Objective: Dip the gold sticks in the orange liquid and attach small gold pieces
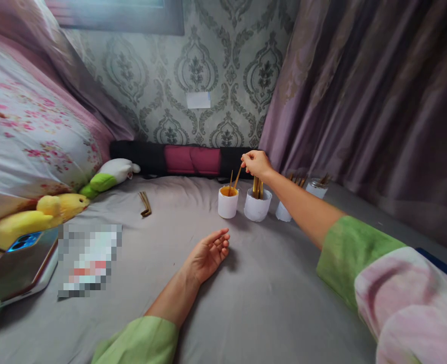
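My right hand [257, 163] pinches the top of a thin brown stick [237, 176], whose lower end is inside a white cup [227, 206] with an orange-yellow inside. Another thin stick [231, 178] stands in that same cup. Just to the right, below my right wrist, is a wider white cup [258, 208] holding several brown sticks [258, 189]. My left hand [210, 254] rests on the grey sheet [269, 283] in front of the cups, palm turned up and sideways, fingers loosely curled and apart, holding nothing.
Partly behind my right forearm stand a third white container [283, 212] and a jar [316, 188], both with sticks. A small bundle of sticks [145, 204] lies to the left. Further left are plush toys [64, 205], a phone [24, 242] and a blurred packet [89, 260]. A black-and-maroon roll [193, 160] lines the wall.
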